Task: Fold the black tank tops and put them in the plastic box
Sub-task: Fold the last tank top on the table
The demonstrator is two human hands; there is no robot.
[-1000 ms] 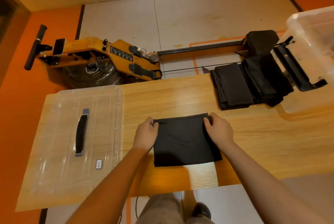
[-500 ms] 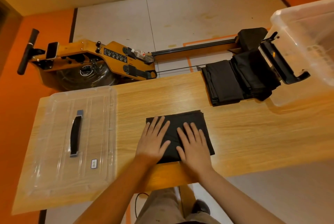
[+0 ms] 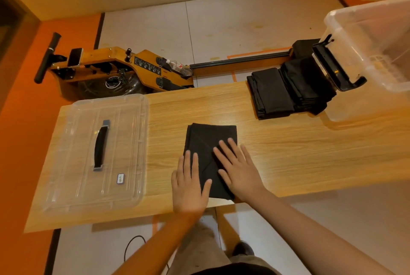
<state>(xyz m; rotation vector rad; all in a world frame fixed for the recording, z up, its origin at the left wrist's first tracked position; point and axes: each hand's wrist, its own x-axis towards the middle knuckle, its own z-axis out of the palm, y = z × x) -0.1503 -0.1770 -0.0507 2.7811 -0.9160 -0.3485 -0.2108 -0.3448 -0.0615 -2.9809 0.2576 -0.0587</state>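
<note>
Now the wooden worktop (image 3: 288, 152) carries everything, with an orange rowing machine (image 3: 124, 68) on the floor beyond it, far ahead and to the left of the fingers. The clear plastic box (image 3: 359, 57) stands at the far right end, well apart from both hands, and what it already contains cannot be made out through its walls. Its lid (image 3: 73, 152) lies flat to the left of the left fingers, near but not touching. A stack of black tank tops (image 3: 290, 90) sits ahead and to the right of the right fingers, against the box. Directly under the fingers lies the folded tank top (image 3: 208, 139). A second ago both hands pinched its far corners while it lay as a wider square. Half a second ago the palms were flat on it, and now it reads as a narrower rectangle with a diagonal crease. The left hand (image 3: 188, 186) presses on its near left edge and the right hand (image 3: 239, 170) on its right side. Fingers (image 3: 224, 148) of both are straight and spread wide, gripping nothing. That suggests the folding of this piece is about finished. What likely remains is to lift it and carry it right to the box.
</note>
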